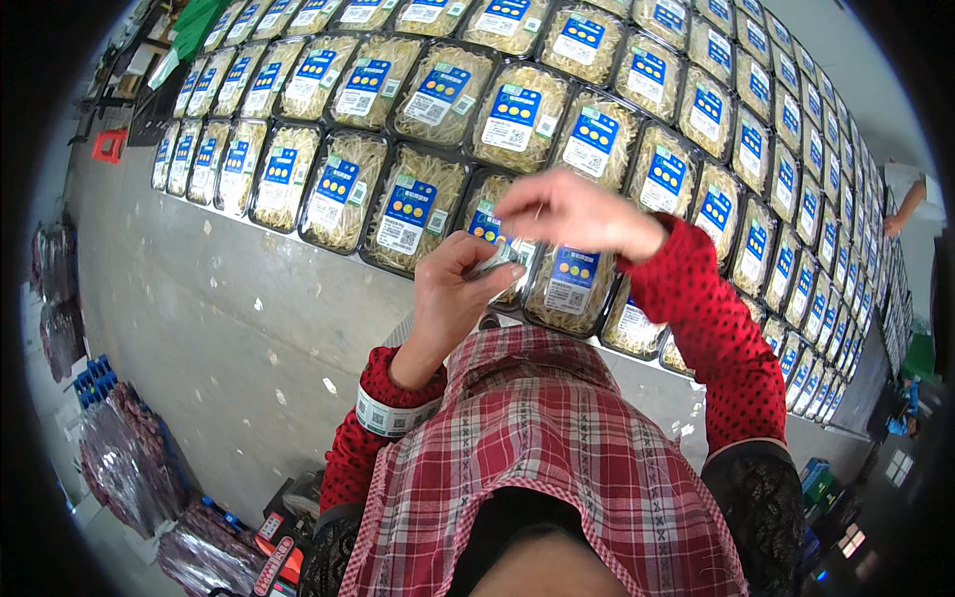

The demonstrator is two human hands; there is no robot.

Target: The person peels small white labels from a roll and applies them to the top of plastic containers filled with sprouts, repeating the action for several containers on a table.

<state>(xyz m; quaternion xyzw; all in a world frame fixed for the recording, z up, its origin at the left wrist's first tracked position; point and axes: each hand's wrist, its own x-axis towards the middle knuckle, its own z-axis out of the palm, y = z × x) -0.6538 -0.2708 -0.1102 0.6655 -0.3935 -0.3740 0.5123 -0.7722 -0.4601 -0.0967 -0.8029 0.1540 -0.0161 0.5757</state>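
My left hand (451, 291) grips a small roll of printed stickers (498, 260) between thumb and fingers. Just above and to the right is my right hand (571, 213), blurred, with its fingers bent down over a tray of bean sprouts (486, 195); whether it pinches a sticker cannot be told. Both hands partly cover that film-wrapped black tray, which bears a blue and white label. Beside it, a similar sprout tray (573, 287) lies nearest my apron. A strip of stickers (392, 419) is wound around my left sleeve.
Rows of labelled sprout trays (440, 86) cover the table and curve away on both sides. Another person's arm (904, 209) shows at the far right. A red stool (110, 145) stands on the floor at left, with plastic-wrapped bundles (127, 455) below.
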